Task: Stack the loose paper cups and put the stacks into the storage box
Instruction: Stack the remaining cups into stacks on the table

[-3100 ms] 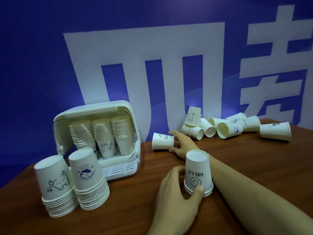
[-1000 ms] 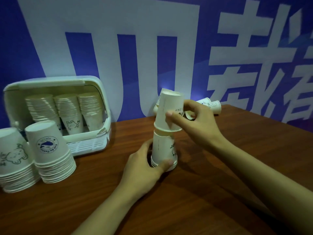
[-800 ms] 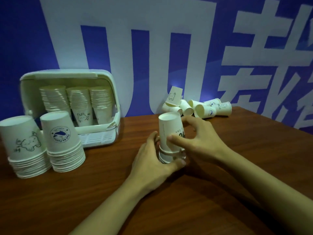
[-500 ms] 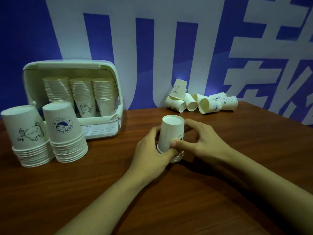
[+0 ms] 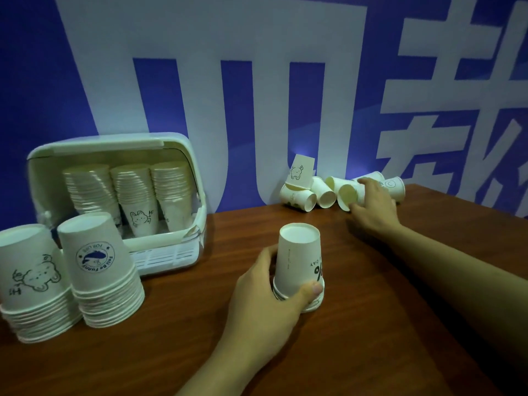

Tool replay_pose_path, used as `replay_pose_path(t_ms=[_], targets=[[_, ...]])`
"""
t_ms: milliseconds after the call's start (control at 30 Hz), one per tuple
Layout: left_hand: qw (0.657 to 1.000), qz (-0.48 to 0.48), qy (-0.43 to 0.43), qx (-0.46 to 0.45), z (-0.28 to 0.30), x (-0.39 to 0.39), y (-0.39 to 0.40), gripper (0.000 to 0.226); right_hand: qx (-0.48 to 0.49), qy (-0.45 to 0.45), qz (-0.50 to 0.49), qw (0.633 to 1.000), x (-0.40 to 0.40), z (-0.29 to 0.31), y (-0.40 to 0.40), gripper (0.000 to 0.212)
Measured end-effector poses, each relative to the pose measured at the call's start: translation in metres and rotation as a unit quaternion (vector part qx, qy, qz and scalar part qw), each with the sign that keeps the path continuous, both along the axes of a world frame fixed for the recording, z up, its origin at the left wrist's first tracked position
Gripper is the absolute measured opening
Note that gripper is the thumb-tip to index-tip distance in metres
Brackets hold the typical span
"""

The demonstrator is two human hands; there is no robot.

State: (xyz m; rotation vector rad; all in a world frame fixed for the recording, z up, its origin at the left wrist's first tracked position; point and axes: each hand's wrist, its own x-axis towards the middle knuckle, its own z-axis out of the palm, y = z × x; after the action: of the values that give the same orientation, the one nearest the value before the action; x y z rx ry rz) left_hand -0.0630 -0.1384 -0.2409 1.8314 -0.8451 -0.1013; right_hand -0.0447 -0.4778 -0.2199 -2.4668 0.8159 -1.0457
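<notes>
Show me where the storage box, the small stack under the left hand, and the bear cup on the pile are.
storage box (image 5: 111, 144): head view, lid top.
small stack (image 5: 297, 258): head view, top cup's side.
bear cup (image 5: 300, 171): head view, printed side.

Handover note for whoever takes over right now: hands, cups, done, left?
Left hand: grips the base of the small upside-down stack mid-table.
Right hand: reaching into the loose cups by the wall, fingers curled around one lying on its side; not lifted.
Done: three stacks stand inside the open storage box; two tall stacks wait on the table in front of it.
Left: stack the remaining loose cups, then put all three outside stacks into the box.
</notes>
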Motion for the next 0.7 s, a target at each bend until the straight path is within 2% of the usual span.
replay_pose_path(t_ms=[67, 133, 167, 233, 300, 333, 400, 500, 567, 633, 700], targets=[[1.0, 0.003, -0.004, -0.007, -0.002, 0.003, -0.001, 0.054, -0.034, 0.074, 0.019, 0.996, 0.018, -0.001, -0.015, 0.059], [1.0, 0.001, -0.005, -0.013, -0.004, 0.005, -0.003, 0.06, -0.054, 0.136, 0.001, 0.989, 0.027, -0.002, -0.02, 0.057], [1.0, 0.0, -0.006, -0.014, -0.004, 0.006, -0.003, 0.065, -0.071, 0.112, -0.025, 0.991, 0.026, -0.001, -0.021, 0.056], [1.0, -0.003, -0.009, -0.015, -0.002, 0.007, -0.003, 0.068, -0.093, -0.014, -0.085, 0.992, 0.017, 0.002, -0.016, 0.057], [1.0, -0.007, -0.012, -0.016, -0.003, 0.007, -0.002, 0.066, -0.069, -0.094, -0.125, 0.985, 0.007, 0.007, -0.013, 0.055], [1.0, -0.005, -0.016, -0.013, -0.003, 0.008, -0.002, 0.064, -0.036, -0.089, -0.139, 0.986, 0.004, 0.01, -0.012, 0.058], [1.0, 0.001, -0.017, -0.009, -0.004, 0.006, 0.0, 0.056, 0.051, -0.016, -0.177, 0.983, 0.002, 0.013, -0.012, 0.08], [1.0, 0.001, -0.012, -0.008, -0.002, 0.003, -0.001, 0.056, 0.231, 0.048, -0.192, 0.953, 0.0, 0.009, -0.016, 0.115], [1.0, -0.001, -0.007, -0.01, -0.002, 0.001, -0.001, 0.059, 0.308, 0.044, -0.164, 0.936, -0.002, 0.01, -0.02, 0.111], [1.0, -0.001, -0.006, -0.012, -0.002, 0.002, 0.0, 0.054, 0.356, 0.014, -0.104, 0.929, -0.006, 0.016, -0.02, 0.089], [1.0, 0.003, -0.014, -0.014, -0.004, 0.005, 0.0, 0.053, 0.417, -0.032, -0.035, 0.908, -0.013, 0.025, -0.01, 0.075]])
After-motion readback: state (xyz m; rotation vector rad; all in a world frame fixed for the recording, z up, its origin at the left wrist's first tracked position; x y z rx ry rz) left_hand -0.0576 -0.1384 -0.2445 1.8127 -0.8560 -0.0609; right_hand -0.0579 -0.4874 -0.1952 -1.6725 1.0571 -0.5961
